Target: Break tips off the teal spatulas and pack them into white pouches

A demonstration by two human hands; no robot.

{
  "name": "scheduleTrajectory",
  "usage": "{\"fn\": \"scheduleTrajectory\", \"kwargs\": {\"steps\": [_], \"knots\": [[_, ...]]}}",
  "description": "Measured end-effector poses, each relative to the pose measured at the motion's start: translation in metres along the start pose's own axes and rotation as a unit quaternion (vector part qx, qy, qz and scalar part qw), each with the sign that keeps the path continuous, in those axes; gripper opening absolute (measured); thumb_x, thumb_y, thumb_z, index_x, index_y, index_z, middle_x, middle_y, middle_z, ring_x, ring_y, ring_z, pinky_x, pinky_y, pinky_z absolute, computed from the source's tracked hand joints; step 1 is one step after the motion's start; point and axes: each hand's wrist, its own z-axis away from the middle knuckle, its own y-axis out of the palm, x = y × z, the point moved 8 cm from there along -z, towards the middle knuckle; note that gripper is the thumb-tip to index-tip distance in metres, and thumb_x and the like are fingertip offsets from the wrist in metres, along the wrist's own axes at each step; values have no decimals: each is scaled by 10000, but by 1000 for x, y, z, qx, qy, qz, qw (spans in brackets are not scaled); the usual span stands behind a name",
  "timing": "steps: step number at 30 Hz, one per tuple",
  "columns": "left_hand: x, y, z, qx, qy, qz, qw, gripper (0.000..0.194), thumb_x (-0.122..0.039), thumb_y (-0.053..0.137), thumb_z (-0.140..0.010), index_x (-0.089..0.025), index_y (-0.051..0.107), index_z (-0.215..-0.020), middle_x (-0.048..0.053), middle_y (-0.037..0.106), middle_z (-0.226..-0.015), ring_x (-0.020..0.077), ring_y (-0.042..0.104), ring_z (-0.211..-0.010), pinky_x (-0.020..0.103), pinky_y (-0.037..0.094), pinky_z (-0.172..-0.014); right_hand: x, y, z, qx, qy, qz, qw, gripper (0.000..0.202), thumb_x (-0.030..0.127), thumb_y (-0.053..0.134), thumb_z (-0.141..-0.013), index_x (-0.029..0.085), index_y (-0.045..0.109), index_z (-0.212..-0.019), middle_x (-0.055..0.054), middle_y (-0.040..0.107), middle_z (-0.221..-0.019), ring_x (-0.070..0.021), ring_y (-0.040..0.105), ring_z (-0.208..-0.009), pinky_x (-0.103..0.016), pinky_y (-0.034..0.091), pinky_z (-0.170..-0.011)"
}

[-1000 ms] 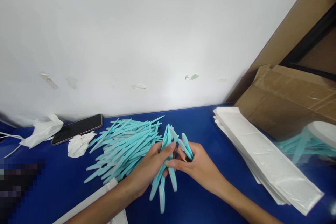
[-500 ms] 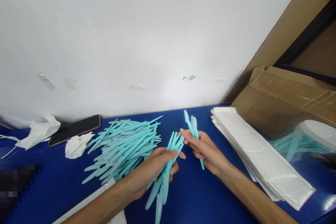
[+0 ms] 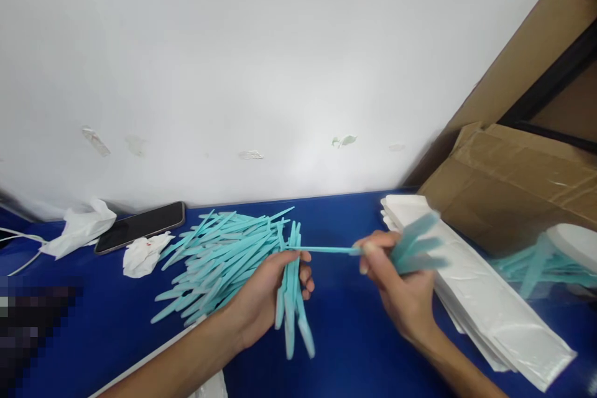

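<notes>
My left hand [image 3: 262,298] is closed around a bunch of slim turquoise eyebrow razors [image 3: 292,289], their wide ends hanging down below the fingers. My right hand [image 3: 405,301] holds several more razors [image 3: 417,242], blurred by motion and fanned toward the right. A single razor [image 3: 326,250] lies level between the hands; the right thumb and fingers pinch its right end, while its left end reaches the bunch at my left thumb. Left of the hands, a loose pile of the same razors [image 3: 228,255] is partly covered by my left forearm.
White padded sleeves [image 3: 485,289] lie stacked at the right, beside a cardboard box [image 3: 522,180] and a clear container of razors with a white lid [image 3: 576,242]. A phone [image 3: 140,227], crumpled tissues [image 3: 145,255] and a white cable [image 3: 25,261] occupy the left of the blue table [image 3: 345,348].
My right hand has moved right, away from the left hand, with one razor now stretched between them. The bunch in my left hand has turned more upright.
</notes>
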Motion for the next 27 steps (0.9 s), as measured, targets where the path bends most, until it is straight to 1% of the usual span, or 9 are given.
{"fn": "scheduleTrajectory", "kwargs": {"steps": [3,7,11,14,17,19,22,24,27], "knots": [[-5,-2,1,-26,7,58,998,216,-271,523,-927,-123,625,-1047,63,653,-867,176,633,-775,291,485,-707,13,21,15,86,-82,46,992,57,342,715,-843,312,761,-828,7,546,-562,-161,461,-531,-319,344,-508],[-15,1,5,-23,18,83,996,197,-281,523,-932,-155,596,-1064,62,692,-941,188,660,-819,305,516,-754,1,47,19,208,-1,51,977,60,317,738,-825,303,758,-880,48,467,-586,-94,337,-479,-275,270,-473],[-26,-1,7,-38,34,101,994,107,-243,510,-923,-174,572,-977,31,671,-860,186,662,-765,313,532,-720,-10,61,22,293,85,17,952,148,346,753,-818,273,708,-939,74,415,-585,-92,349,-530,-260,290,-531],[-29,-7,6,-54,31,114,991,79,-209,493,-913,-175,562,-896,-3,593,-718,143,608,-634,276,505,-632,-16,62,24,314,129,-6,941,254,460,687,-866,262,672,-1025,63,406,-637,-98,338,-558,-260,266,-522],[-28,-10,2,-35,34,132,990,139,-216,479,-927,-168,553,-819,-57,425,-584,70,427,-468,221,415,-529,-20,56,20,297,146,-7,944,375,570,425,-980,257,611,-1067,49,340,-686,-111,265,-556,-276,207,-489],[-25,-10,0,-15,28,135,990,197,-295,498,-944,-161,568,-817,-74,362,-567,51,333,-435,206,348,-478,-16,51,15,288,91,58,952,444,571,284,-1014,244,584,-1003,40,342,-694,-125,282,-574,-293,227,-517],[-14,-8,-2,3,-9,103,995,300,-443,566,-916,-165,578,-804,-88,334,-556,44,277,-427,196,306,-451,-2,45,10,255,-61,200,944,556,548,114,-1025,216,510,-822,6,443,-717,-153,394,-626,-322,288,-592],[-3,-7,-1,5,-46,57,997,302,-453,625,-876,-163,591,-797,-94,342,-537,42,283,-424,183,311,-449,8,47,14,242,-176,283,911,522,471,107,-1037,214,448,-737,-6,460,-701,-156,411,-601,-325,285,-576],[18,-6,1,-7,-121,0,993,318,-450,667,-836,-139,625,-788,-68,441,-527,49,362,-426,163,289,-414,21,60,32,234,-364,383,816,345,288,354,-1019,206,490,-712,5,472,-640,-145,410,-542,-313,272,-524]]}}
